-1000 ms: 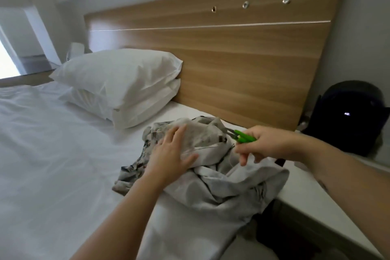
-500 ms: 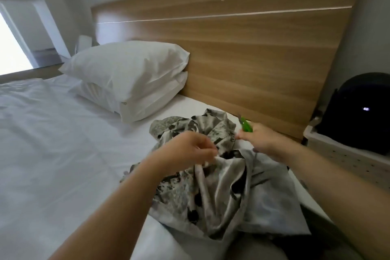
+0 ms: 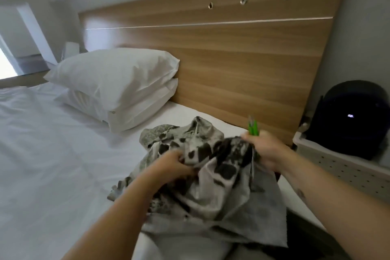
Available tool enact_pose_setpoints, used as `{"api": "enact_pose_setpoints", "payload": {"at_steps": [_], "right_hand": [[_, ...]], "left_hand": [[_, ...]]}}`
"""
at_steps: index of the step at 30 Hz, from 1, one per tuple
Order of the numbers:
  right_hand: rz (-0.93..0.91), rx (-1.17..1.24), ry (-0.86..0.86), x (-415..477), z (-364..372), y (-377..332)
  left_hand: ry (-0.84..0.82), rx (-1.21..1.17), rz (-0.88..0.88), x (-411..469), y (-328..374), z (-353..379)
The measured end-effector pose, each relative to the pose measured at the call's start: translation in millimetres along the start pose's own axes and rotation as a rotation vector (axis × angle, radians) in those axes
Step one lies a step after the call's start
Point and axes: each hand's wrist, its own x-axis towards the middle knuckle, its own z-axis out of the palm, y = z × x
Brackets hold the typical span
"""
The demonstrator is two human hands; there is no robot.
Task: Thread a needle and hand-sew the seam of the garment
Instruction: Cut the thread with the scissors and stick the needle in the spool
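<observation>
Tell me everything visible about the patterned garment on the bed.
The garment is thin, soft-looking cloth, pale grey with a dark blotchy print; the side showing at the lower right looks plainer grey. It lies crumpled in folds on the white bed, near its right edge. The left hand grips a bunch of it at the middle, and the right hand, which also holds a green-handled tool, grips its upper right part. No needle or thread can be made out.

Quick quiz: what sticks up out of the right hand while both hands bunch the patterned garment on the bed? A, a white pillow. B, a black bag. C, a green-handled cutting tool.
C: a green-handled cutting tool pokes up from the right hand, whose fingers also grip the garment.
</observation>
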Motion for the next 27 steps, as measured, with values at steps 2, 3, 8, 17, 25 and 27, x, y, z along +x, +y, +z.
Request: {"api": "enact_pose_setpoints", "payload": {"at_steps": [2, 3, 8, 17, 25, 27], "right_hand": [[-0.084, 0.302, 0.039, 0, 14, -30], [-0.129, 0.417, 0.022, -1, 23, -48], [-0.372, 0.777, -0.095, -11, 50, -130], [0.054, -0.283, 0.15, 6, 37, -22], [-0.194, -0.287, 0.06, -17, 18, -34], [-0.275, -0.252, 0.021, -32, 7, -55]], "left_hand": [[0.077, -0.549, 0.034, -1, 17, -30], [0.179, -0.741, 0.084, 1, 29, -46], [1.013, -0.702, 0.505, -6, 88, -114], [0.496, 0.03, -0.103, -15, -2, -71], [0.551, 0.455, 0.058, -25, 41, -23], [0.483, 0.229, 0.331, -19, 79, -10]]}}
